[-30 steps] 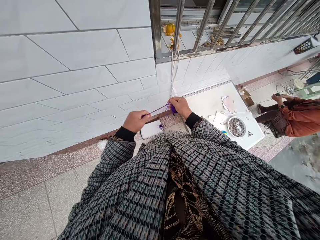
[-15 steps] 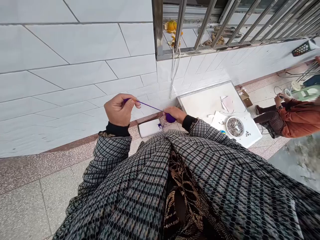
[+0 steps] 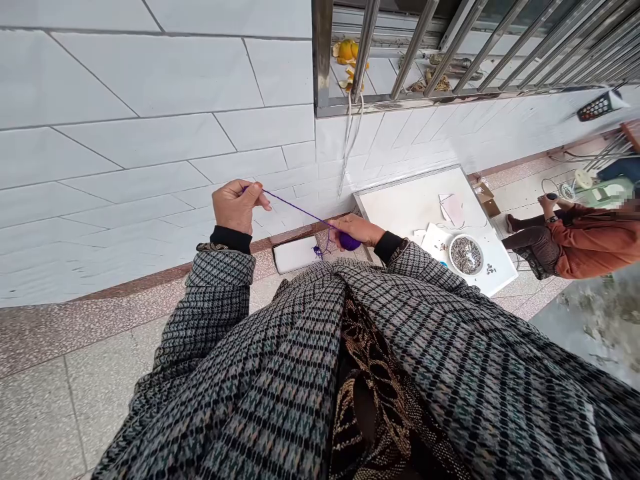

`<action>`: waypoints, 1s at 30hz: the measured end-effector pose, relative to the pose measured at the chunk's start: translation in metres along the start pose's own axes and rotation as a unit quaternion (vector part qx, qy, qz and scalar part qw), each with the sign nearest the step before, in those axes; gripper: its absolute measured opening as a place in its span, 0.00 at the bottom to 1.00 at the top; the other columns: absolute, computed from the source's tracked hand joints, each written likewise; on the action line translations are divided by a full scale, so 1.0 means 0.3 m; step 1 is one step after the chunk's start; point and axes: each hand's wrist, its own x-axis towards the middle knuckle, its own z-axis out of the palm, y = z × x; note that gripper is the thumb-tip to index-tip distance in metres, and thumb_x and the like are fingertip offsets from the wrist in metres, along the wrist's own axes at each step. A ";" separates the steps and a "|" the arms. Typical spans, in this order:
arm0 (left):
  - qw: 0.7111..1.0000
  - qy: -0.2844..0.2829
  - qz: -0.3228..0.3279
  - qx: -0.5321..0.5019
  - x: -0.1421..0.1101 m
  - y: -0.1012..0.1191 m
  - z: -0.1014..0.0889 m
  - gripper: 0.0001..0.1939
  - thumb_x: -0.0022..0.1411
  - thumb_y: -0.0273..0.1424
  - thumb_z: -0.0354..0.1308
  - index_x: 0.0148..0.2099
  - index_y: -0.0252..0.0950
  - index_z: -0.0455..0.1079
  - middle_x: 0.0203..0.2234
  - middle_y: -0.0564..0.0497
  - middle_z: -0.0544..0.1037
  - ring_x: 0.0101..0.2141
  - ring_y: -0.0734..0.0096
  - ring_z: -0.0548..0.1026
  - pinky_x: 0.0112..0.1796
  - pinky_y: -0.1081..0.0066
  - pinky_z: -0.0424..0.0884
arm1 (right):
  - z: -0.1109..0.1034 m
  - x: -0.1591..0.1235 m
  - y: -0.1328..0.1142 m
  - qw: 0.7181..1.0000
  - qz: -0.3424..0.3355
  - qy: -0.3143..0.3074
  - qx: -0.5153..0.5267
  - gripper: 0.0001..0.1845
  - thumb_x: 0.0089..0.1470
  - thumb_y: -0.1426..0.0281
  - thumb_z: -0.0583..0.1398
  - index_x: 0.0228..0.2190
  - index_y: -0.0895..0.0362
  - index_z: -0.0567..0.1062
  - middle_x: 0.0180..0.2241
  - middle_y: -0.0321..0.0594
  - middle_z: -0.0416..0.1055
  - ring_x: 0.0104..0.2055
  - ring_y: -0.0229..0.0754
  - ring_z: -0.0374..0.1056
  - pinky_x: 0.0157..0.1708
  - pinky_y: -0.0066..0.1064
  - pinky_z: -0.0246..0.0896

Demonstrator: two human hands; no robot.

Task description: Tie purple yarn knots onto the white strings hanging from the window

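A purple ball of yarn [image 3: 349, 241] sits in my right hand [image 3: 361, 230], whose fingers curl around it. From there a strand of purple yarn [image 3: 295, 205] runs taut up and left to my left hand [image 3: 237, 203]. The thumb and fingers of that hand pinch the strand, and a bit of purple shows between them. Below my right fingers some loose purple yarn [image 3: 319, 251] hangs over a white box-like object [image 3: 296, 255] on the floor. How the yarn lies inside my right palm is hidden.
A white table [image 3: 400, 200] stands ahead to the right, bearing a round bowl [image 3: 451, 257] of small dark pieces and some papers. A person in an orange top [image 3: 590, 243] sits beyond it. A tiled wall [image 3: 165, 80] and window bars [image 3: 367, 47] run alongside; peeled orange fruit [image 3: 346, 50] lies behind the bars.
My left hand has risen slightly, and my right hand has shifted a little right with the ball. The stretch of yarn between them is longer, and a loose strand shows below my right hand.
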 end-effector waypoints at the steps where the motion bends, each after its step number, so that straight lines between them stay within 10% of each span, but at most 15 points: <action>1: 1.000 -0.001 -0.008 -0.010 0.000 -0.002 0.002 0.23 0.53 0.49 0.74 0.26 0.39 0.69 0.15 0.56 0.73 0.16 0.75 0.70 0.25 0.69 0.75 | -0.005 -0.002 -0.001 0.999 -0.014 0.035 -0.038 0.24 0.70 0.59 0.62 0.25 0.61 0.75 0.17 0.35 0.70 0.19 0.33 0.63 0.26 0.24 0.58; 5: 0.999 0.004 -0.012 -0.045 0.008 0.003 0.006 0.24 0.50 0.50 0.75 0.25 0.39 0.68 0.15 0.56 0.72 0.16 0.74 0.70 0.25 0.69 0.76 | -0.025 -0.022 -0.026 0.958 -0.089 0.132 -0.240 0.11 0.71 0.65 0.61 0.42 0.61 0.78 0.19 0.30 0.70 0.25 0.35 0.67 0.35 0.25 0.61; 12: 0.994 -0.066 -0.027 -0.079 0.089 0.012 -0.010 0.21 0.58 0.43 0.74 0.26 0.38 0.69 0.16 0.56 0.70 0.18 0.75 0.69 0.34 0.64 0.80 | -0.033 -0.074 -0.082 0.971 -0.095 -0.200 -0.090 0.24 0.65 0.52 0.65 0.31 0.62 0.77 0.20 0.34 0.71 0.22 0.33 0.67 0.31 0.26 0.65; 21: 0.939 0.042 -0.310 -0.145 0.061 -0.191 0.037 0.10 0.65 0.23 0.64 0.32 0.35 0.69 0.23 0.51 0.76 0.30 0.73 0.79 0.47 0.66 0.81 | 0.005 -0.073 -0.119 0.954 -0.006 0.023 0.299 0.26 0.79 0.58 0.47 0.27 0.55 0.61 0.16 0.27 0.52 0.16 0.33 0.52 0.20 0.24 0.53; 30: 0.931 0.102 -0.333 -0.106 0.056 -0.282 -0.043 0.10 0.67 0.21 0.58 0.32 0.35 0.68 0.25 0.51 0.77 0.31 0.76 0.81 0.43 0.74 0.80 | -0.004 -0.077 -0.100 0.911 0.000 0.086 0.403 0.23 0.79 0.60 0.48 0.29 0.54 0.58 0.19 0.27 0.47 0.19 0.33 0.45 0.21 0.23 0.46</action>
